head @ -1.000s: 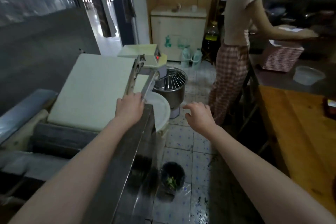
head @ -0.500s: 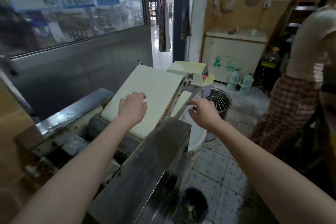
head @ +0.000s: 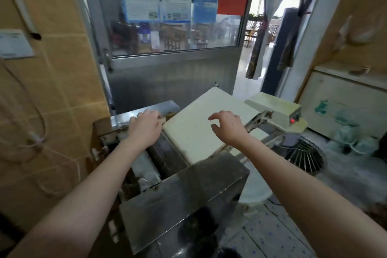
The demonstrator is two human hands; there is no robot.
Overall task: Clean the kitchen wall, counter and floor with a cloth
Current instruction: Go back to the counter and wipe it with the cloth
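Observation:
No cloth shows in this view. My left hand rests on the steel rail at the left side of a dough-sheeting machine, fingers bent over its edge, holding nothing. My right hand hovers just over the machine's cream belt with fingers loosely curled and empty. The tan tiled wall stands close on the left. Blue-dotted floor tiles show at the lower right.
The machine's steel housing is right in front of me. A steel door with a window and posters is behind it. A mixer with a wire guard and a cream cabinet stand at the right. Cables hang on the wall.
The view has swung left and up, and the person at the counter is out of sight. My left hand moved from the belt to the steel rail. My right hand moved over the belt.

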